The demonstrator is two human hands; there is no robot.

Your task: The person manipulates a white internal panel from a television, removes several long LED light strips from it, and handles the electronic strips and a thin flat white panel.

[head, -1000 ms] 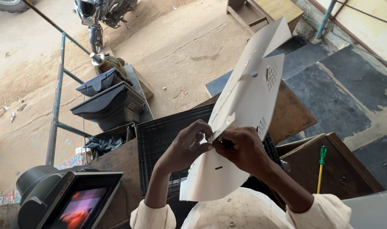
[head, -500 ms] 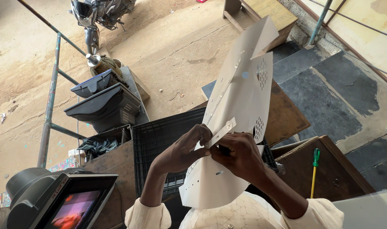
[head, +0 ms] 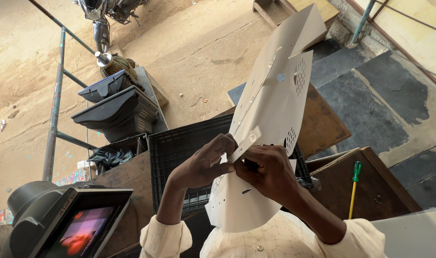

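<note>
A large white sheet-metal panel [head: 275,105] with perforated vent patches and small holes stands tilted up in front of me, its lower rounded end near my chest. My left hand [head: 206,162] pinches the panel's left edge just under a small white tab [head: 246,141] that sticks out from it. My right hand [head: 270,172] grips the same spot from the other side, fingers curled against the panel. Whether a small tool sits between the fingers is hidden. Both cream sleeves show at the bottom.
A black slatted plastic back cover [head: 179,157] lies under my hands. Dark television shells [head: 117,110] stack at the left by a metal railing [head: 55,95]. An old television with a lit screen [head: 79,224] sits lower left. A green-handled screwdriver [head: 354,184] rests on a wooden bench [head: 376,191].
The panel has swung more upright and slightly right. Both hands stay closed at its left edge by the tab.
</note>
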